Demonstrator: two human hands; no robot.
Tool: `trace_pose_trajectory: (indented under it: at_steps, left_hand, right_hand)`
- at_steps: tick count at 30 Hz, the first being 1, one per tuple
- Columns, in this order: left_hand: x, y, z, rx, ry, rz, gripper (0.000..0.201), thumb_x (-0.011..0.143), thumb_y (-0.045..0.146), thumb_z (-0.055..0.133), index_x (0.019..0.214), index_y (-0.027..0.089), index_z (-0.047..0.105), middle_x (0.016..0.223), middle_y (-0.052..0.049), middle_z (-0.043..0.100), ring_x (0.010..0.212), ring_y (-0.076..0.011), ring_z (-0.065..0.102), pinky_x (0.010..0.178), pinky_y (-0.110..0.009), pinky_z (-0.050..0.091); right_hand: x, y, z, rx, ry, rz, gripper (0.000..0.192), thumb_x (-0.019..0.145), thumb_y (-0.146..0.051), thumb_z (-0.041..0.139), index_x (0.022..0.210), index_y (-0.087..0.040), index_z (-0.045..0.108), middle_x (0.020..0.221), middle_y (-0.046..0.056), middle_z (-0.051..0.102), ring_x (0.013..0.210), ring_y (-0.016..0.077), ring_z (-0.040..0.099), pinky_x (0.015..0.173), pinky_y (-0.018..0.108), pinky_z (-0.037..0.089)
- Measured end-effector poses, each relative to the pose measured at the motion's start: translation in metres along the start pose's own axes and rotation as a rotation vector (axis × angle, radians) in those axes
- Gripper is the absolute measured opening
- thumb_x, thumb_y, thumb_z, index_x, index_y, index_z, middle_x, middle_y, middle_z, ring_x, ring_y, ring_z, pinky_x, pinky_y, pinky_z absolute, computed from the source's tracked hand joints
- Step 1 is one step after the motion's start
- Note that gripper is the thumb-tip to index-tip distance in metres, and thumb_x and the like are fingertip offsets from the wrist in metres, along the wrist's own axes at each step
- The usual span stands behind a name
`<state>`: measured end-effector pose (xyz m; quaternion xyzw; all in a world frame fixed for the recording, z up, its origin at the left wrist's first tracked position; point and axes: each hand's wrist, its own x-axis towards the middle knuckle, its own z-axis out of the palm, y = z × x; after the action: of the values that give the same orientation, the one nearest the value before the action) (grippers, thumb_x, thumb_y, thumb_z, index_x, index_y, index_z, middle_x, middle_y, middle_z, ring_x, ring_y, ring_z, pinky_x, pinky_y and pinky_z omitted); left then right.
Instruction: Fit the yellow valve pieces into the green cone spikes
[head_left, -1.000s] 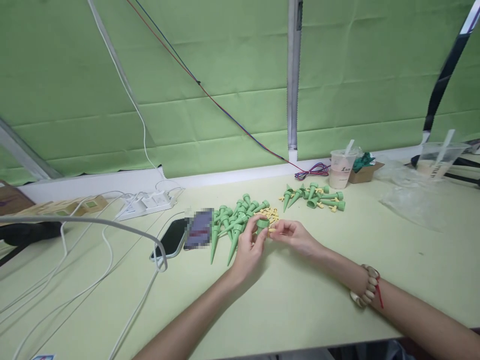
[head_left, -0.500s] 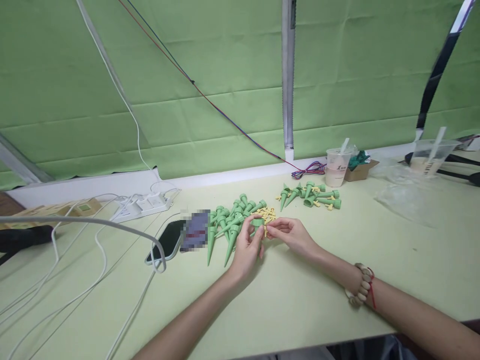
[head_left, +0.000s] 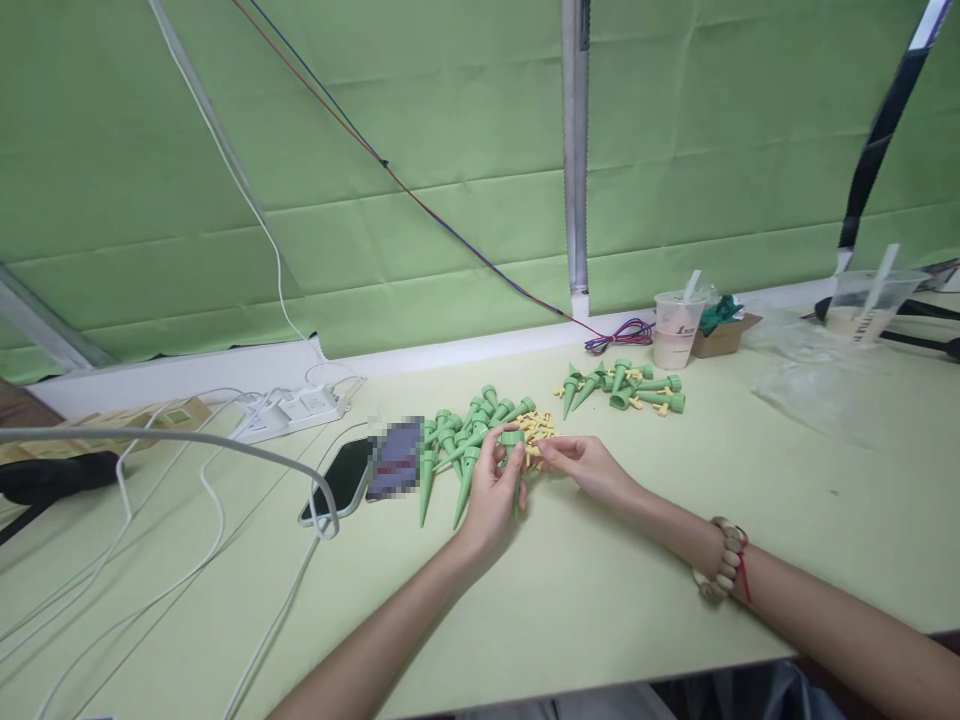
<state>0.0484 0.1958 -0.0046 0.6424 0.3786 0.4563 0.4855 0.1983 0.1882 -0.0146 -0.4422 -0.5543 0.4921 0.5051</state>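
head view: left hand [head_left: 491, 495] pinching a green spike [head_left: 513, 442] by its collar, tip turned down, open end free; right hand [head_left: 581, 465] nipping a small yellow piece [head_left: 534, 458] just beside it. near the green spike pile [head_left: 465, 437], yellow bits [head_left: 537, 428] far side, within reach.

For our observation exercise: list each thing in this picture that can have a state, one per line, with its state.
left hand: closed on a green spike
green spike: held upright
right hand: pinching a small yellow part
phone: lying flat, screen dark
drink cup: upright, with a straw
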Motion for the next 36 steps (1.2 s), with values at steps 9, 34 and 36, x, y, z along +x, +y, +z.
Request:
trace_pose_trajectory:
  at_steps: [9,34,36]
  left_hand:
    - [0.0021,-0.0047,-0.0026,0.058,-0.019,0.034,0.041,0.081,0.048,0.045,0.113,0.024,0.039,0.071,0.003,0.043,0.038,-0.0015,0.040,0.037,-0.016,0.031]
    - [0.0035,-0.0036,0.0013,-0.028,-0.032,-0.034,0.043,0.077,0.047,0.053,0.107,0.018,0.044,0.053,0.005,0.041,0.046,-0.0021,0.037,0.048,-0.011,0.033]
    - [0.0043,-0.0040,0.0008,-0.019,-0.028,-0.043,0.045,0.076,0.048,0.053,0.107,0.017,0.045,0.052,0.004,0.042,0.046,-0.0025,0.038,0.047,-0.012,0.032]
  right_hand:
    - [-0.0012,0.0002,0.0012,0.062,-0.064,-0.005,0.043,0.073,-0.047,0.061,0.098,-0.012,0.064,0.095,0.009,0.064,0.089,0.0162,0.059,0.087,0.029,0.043]
    - [-0.0028,-0.0065,-0.0008,0.065,-0.050,0.167,0.043,0.071,-0.051,0.061,0.087,-0.012,0.065,0.083,0.006,0.063,0.062,0.0069,0.053,0.061,0.019,0.042]
    - [-0.0029,-0.0068,-0.0012,0.077,-0.069,0.150,0.041,0.071,-0.050,0.062,0.082,-0.010,0.066,0.080,0.005,0.063,0.060,0.0066,0.052,0.064,0.021,0.043]
